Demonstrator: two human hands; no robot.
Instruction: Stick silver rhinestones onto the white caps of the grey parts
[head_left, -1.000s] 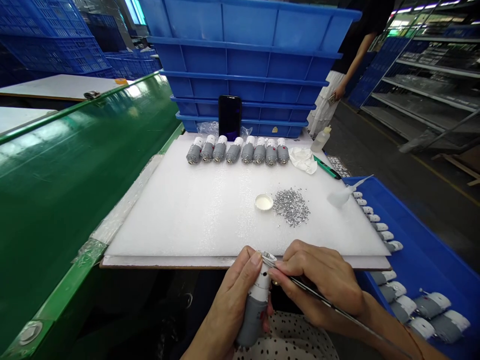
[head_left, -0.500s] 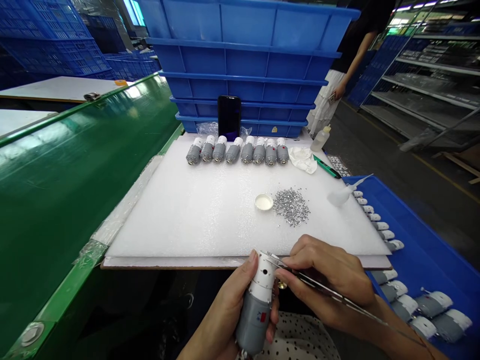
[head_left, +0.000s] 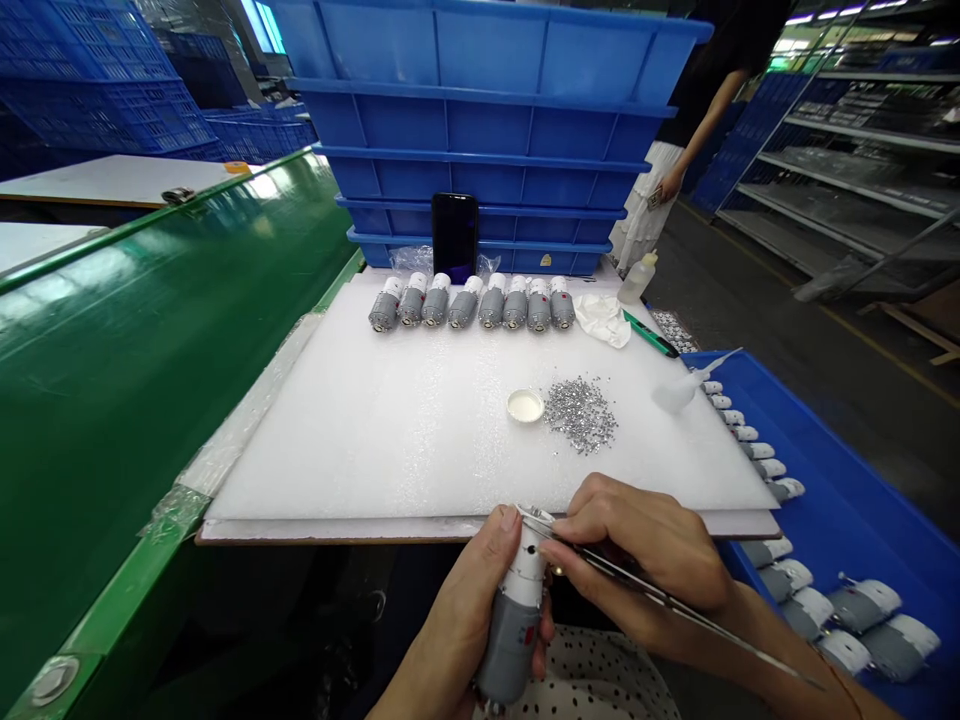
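My left hand [head_left: 474, 610] grips a grey electric motor with a white end cap [head_left: 514, 625], held upright at the front edge of the board, its white end up. A small round hole shows in the white cap. My right hand [head_left: 637, 545] holds long, thin metal tweezers [head_left: 660, 592] like a pen. Their tips reach the top rim of the motor, and my fingers hide exactly where they touch. A small brass-coloured piece shows under my right fingers [head_left: 559, 570], too small to name.
A white foam board [head_left: 315, 470] holds a row of several motors [head_left: 471, 305], a small white dish [head_left: 525, 406] and a pile of silver granules [head_left: 580, 414]. More motors lie in a blue tray [head_left: 847, 510] on the right. A green belt [head_left: 150, 350] runs along the left.
The motor has tilted slightly in my left hand since the middle frame, with less of its white part showing. My right hand stays close against its top end.
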